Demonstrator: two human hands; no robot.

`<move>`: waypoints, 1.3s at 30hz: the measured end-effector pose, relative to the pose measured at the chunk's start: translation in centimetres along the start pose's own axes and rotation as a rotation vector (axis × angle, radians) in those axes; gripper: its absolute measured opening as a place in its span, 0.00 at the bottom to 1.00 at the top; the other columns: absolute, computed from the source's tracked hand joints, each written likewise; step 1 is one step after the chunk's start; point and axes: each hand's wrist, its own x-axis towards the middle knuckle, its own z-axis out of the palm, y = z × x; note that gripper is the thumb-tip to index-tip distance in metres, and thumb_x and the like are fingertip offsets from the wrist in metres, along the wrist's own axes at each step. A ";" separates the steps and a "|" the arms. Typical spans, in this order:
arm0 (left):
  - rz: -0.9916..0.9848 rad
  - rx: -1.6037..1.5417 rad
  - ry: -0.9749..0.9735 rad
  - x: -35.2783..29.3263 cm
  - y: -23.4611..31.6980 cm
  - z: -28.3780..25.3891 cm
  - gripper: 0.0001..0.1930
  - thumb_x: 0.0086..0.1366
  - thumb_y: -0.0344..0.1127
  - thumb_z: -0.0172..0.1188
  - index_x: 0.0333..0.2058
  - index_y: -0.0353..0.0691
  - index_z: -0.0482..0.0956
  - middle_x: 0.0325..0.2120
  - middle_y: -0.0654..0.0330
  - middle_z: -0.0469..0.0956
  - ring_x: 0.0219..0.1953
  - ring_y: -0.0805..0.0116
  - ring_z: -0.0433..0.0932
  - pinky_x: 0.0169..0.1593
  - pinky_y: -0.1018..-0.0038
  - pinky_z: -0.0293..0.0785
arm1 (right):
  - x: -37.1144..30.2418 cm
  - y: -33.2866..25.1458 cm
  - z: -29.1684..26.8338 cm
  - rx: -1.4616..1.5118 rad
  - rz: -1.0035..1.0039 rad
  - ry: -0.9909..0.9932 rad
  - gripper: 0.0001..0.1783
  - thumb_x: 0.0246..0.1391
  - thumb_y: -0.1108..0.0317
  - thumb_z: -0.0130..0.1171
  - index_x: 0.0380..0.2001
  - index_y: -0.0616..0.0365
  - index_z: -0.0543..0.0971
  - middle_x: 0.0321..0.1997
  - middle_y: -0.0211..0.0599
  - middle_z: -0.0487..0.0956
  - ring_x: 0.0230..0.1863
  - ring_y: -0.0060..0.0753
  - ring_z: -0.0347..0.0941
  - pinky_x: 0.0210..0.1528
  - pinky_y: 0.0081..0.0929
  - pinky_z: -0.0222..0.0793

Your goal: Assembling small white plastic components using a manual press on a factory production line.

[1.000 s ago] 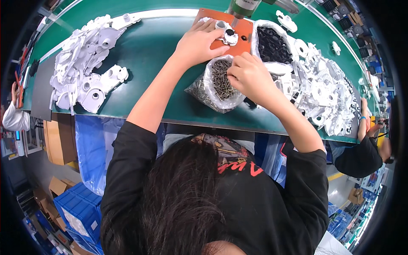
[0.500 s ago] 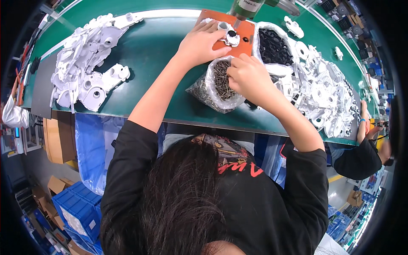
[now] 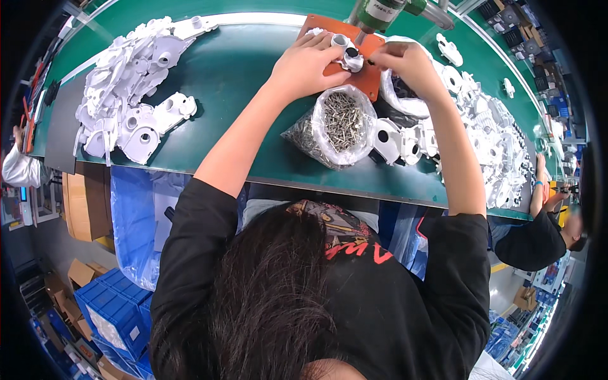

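Note:
A white plastic part (image 3: 352,61) with a round collar and a black piece in it lies on an orange plate (image 3: 369,81). My left hand (image 3: 304,66) is spread over its left side, holding it against the plate. Just right of the part, my right hand (image 3: 405,65) has thumb and fingers pinched together; whatever they hold is too small to make out. The tip of a green powered screwdriver (image 3: 378,14) hangs above the part. Nearer me stands a clear bag of screws (image 3: 343,120). Below my right hand, a bag of black pieces (image 3: 400,92) is partly hidden.
White plastic parts are heaped at the left (image 3: 136,88) and more form a pile (image 3: 491,142) at the right of the green table (image 3: 247,54). Blue crates (image 3: 117,316) stand on the floor at left. Another person (image 3: 532,237) works at the far right.
My right hand has left the screw bag and moved up and right, to beside the white part. My left hand stays on the part. The plate and screwdriver appear slightly further right.

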 end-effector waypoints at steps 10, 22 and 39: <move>0.015 -0.045 0.063 0.1 0.1 0.0 0.18 0.51 0.51 0.63 0.33 0.44 0.76 0.40 0.60 0.73 0.48 0.56 0.72 0.53 0.65 0.68 | 3.4 2.1 0.8 0.215 0.039 -0.068 0.11 0.45 0.68 0.61 0.28 0.67 0.80 0.23 0.33 0.77 0.25 0.22 0.70 0.28 0.19 0.64; 0.023 -0.036 0.062 0.0 0.0 0.1 0.17 0.51 0.50 0.63 0.33 0.44 0.76 0.42 0.58 0.73 0.49 0.54 0.71 0.54 0.64 0.67 | 4.9 1.4 -0.1 0.003 0.180 -0.188 0.10 0.48 0.62 0.61 0.27 0.58 0.79 0.23 0.25 0.75 0.24 0.16 0.68 0.25 0.15 0.57; -0.024 -0.021 0.032 -0.3 0.1 -0.5 0.18 0.53 0.50 0.62 0.35 0.44 0.77 0.45 0.55 0.73 0.50 0.52 0.71 0.56 0.63 0.66 | 7.6 5.2 -5.1 0.039 0.162 0.037 0.14 0.54 0.59 0.54 0.33 0.60 0.75 0.29 0.30 0.74 0.28 0.18 0.70 0.28 0.18 0.65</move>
